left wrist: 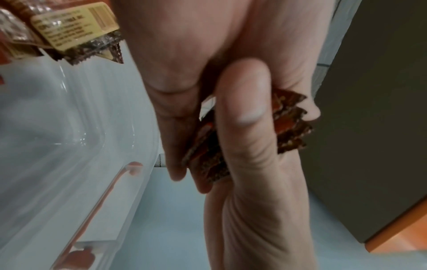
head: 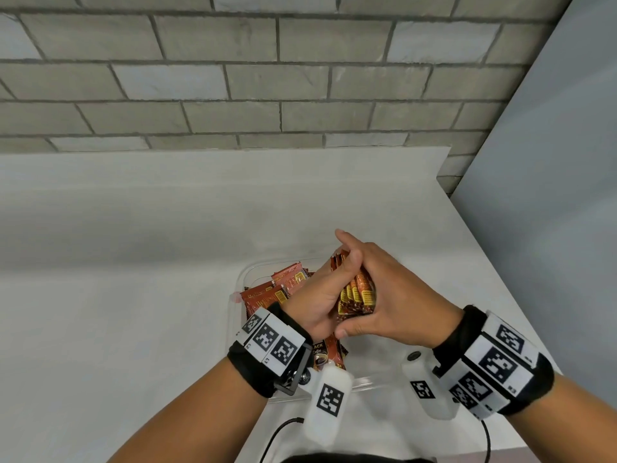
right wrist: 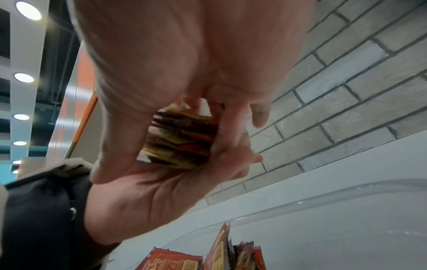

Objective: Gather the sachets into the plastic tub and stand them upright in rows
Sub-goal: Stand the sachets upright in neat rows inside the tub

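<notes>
Sachets point(head: 356, 295) sit stacked between both palms, the left hand point(head: 312, 304) and right hand point(head: 389, 289) clasping them above the plastic tub point(head: 242, 279). Squaring the bundle seems underway; next, lowering it upright beside the loose sachets point(head: 267, 295) below the left hand.

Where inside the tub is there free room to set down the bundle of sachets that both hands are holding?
The tub is crowded on its left side, where loose sachets lie piled. Its right part, under the right hand, looks bare in the right wrist view. The left hand and right hand grip the bundle above the tub. The white counter left of the tub is also bare.
</notes>
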A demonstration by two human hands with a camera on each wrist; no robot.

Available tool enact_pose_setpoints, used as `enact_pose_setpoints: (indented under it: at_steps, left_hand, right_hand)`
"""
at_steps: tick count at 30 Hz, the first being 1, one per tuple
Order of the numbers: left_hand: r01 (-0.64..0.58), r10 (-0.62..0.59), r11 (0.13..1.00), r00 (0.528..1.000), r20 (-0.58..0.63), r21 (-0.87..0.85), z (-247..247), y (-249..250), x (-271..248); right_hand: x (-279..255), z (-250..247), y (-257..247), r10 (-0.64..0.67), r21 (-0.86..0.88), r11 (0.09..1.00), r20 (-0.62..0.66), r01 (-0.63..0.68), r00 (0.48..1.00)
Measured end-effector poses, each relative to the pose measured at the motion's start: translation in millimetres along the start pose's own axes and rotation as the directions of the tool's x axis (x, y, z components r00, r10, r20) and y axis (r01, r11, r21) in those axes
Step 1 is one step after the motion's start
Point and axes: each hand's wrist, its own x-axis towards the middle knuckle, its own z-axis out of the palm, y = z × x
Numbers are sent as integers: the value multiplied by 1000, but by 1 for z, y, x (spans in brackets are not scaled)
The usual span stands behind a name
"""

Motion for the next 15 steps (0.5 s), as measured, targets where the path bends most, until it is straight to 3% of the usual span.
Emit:
enact_pose_setpoints:
  at_steps: [5,15]
  left_hand:
    - [41,-36,996,997,67,-76,-9,-1,-1]
    - [-1,-3,999,997,82,46,-6,0,-1]
  right_hand:
    - [1,-1,8,18,41,999,-61,-16,998]
    - [2,0,14,9,74,997,-73,-3,997]
